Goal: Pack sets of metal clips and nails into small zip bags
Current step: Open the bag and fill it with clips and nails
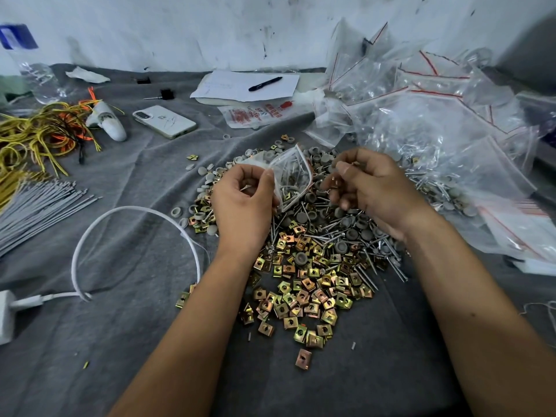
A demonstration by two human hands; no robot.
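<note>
Zip bag (293, 173) clear, open-mouthed, nails inside, left hand (243, 203) pinching.

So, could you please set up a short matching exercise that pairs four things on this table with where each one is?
Things:
1. small zip bag
2. black pen
3. white phone
4. yellow and orange wires

Places:
A. lying on the sheets of paper at the back
B. far left of the grey cloth
C. pinched in the left hand above the pile of metal clips
D. flat on the cloth, left of the printed packet

Pairs: 1-C, 2-A, 3-D, 4-B
</note>
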